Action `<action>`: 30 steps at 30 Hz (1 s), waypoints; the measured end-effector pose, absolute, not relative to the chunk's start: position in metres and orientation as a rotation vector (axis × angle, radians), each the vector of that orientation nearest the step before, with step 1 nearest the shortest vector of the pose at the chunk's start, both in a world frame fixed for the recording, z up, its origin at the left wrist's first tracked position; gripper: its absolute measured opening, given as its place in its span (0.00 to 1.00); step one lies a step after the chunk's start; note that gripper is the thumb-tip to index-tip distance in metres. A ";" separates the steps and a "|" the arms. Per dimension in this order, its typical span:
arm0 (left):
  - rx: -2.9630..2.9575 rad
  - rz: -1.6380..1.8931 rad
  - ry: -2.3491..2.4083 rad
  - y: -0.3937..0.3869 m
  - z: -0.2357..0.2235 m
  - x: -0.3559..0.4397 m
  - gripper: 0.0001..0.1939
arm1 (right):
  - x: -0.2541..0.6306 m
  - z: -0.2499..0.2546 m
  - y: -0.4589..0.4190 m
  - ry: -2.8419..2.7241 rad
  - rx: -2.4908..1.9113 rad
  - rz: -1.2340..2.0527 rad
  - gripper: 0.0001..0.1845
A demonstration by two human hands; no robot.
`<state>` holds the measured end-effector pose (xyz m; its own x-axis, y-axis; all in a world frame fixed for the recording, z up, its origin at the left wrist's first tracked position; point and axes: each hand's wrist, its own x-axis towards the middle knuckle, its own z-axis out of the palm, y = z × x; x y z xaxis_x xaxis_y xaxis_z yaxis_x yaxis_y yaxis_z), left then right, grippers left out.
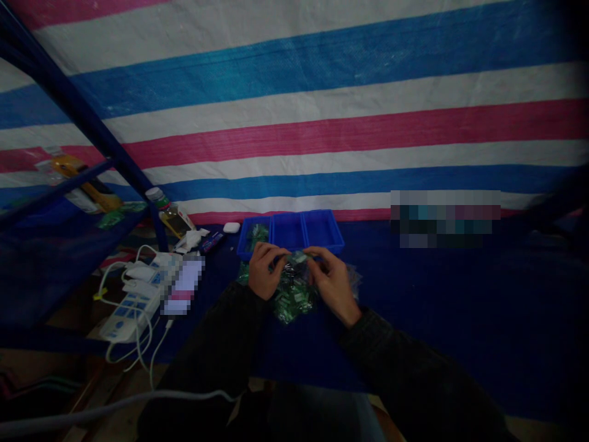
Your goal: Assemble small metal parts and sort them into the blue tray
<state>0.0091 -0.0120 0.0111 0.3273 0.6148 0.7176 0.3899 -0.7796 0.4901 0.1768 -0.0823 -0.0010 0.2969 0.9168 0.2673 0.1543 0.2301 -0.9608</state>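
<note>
Between my two hands is a small clear plastic packet point(298, 256), its contents too dim to make out. My left hand point(265, 270) pinches the packet's left edge between thumb and fingers. On the opposite edge, the fingers of my right hand point(332, 279) are closed. Directly below lies a pile of small green packets point(294, 301) on the dark blue table. Just behind my hands stands a blue tray point(326, 230) with three compartments. Green packets point(258, 234) fill part of its left compartment; the middle and right ones show only bare blue plastic.
To the left lie a white power strip point(122, 316) with tangled cables, a phone point(184, 285), crumpled tissue point(189, 240) and a bottle point(170, 213). A white case point(230, 228) sits beside the tray. Clear packets point(354, 281) lie past my right hand. A striped tarp point(294, 132) hangs behind.
</note>
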 end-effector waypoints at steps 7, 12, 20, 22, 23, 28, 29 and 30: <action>2.257 1.475 0.884 -0.011 0.003 0.010 0.07 | 0.177 0.001 -0.082 -1.188 -1.264 0.610 0.11; 2.253 1.448 0.884 -0.012 0.001 0.011 0.07 | 0.178 0.001 -0.082 -1.183 -1.260 0.553 0.11; 2.260 1.480 0.868 -0.013 0.003 0.011 0.06 | 0.173 0.002 -0.083 -1.081 -1.220 0.703 0.15; 2.293 1.433 0.842 -0.014 0.005 0.010 0.05 | 0.173 0.003 -0.083 -1.046 -1.207 0.712 0.20; 2.310 1.407 0.836 -0.014 0.006 0.010 0.06 | 0.173 0.003 -0.084 -1.036 -1.203 0.709 0.21; 2.389 1.351 0.812 -0.013 0.011 0.008 0.12 | 0.175 0.002 -0.084 -1.084 -1.231 0.704 0.13; 2.397 1.352 0.805 -0.013 0.011 0.008 0.12 | 0.176 0.002 -0.084 -1.096 -1.237 0.715 0.13; 2.400 1.354 0.799 -0.013 0.011 0.008 0.13 | 0.176 0.001 -0.084 -1.102 -1.240 0.723 0.14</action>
<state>0.0075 -0.0126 0.0113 0.4102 0.5844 0.7001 0.3304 -0.8108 0.4832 0.1762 -0.0838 0.0014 0.3439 0.9044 0.2527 0.1279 0.2215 -0.9667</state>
